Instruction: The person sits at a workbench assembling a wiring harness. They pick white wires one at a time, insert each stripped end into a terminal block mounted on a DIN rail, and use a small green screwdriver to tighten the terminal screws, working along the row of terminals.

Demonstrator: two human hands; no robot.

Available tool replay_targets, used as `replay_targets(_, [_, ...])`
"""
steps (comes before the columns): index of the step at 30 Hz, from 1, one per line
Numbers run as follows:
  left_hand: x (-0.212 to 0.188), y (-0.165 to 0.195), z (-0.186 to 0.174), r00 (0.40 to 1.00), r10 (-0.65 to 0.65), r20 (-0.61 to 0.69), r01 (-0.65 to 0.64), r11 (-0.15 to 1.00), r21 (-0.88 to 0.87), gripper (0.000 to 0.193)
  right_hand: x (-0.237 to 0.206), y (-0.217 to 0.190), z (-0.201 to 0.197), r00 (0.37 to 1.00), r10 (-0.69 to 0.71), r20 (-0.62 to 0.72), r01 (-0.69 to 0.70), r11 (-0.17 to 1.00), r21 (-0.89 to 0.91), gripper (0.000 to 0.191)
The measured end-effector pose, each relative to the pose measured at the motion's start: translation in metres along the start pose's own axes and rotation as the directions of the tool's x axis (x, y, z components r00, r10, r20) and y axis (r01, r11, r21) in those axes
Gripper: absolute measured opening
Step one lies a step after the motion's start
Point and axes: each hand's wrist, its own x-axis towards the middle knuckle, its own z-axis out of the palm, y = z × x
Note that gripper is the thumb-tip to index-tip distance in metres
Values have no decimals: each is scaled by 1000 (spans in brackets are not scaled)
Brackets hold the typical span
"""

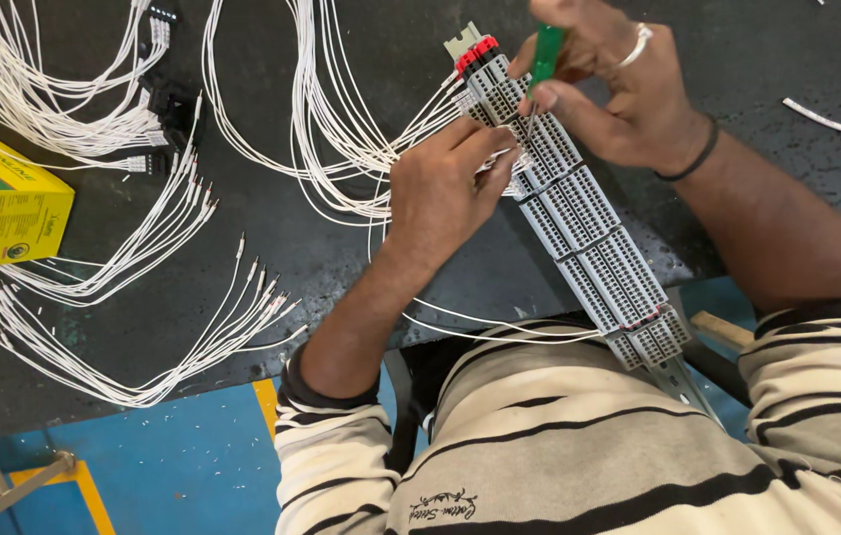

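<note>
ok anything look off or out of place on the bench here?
Mostly no. The terminal strip lies diagonally, its near end overhanging the table edge toward the lap. One stray wire lies apart at far right. Other wires lie in loose bundles; nothing is visibly damaged.

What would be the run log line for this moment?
left hand: holds white wire at terminal strip | right hand: holds green screwdriver, tip on strip
</note>
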Motion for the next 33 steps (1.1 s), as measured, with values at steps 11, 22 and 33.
replay_targets(11, [6, -8, 0, 993, -106, 46, 108, 993, -39, 11, 6, -27, 29, 988, -153, -24, 139, 946, -293, 49])
replay_targets(22, [10, -11, 5, 988, -101, 115, 97, 995, 39, 15, -12, -2, 10, 949, -256, -185, 231, 962, -146, 34])
replay_targets(33, [5, -8, -13, 982, -138, 131, 148, 987, -64, 36, -3, 12, 5, 983, -183, 8, 178, 946, -270, 13])
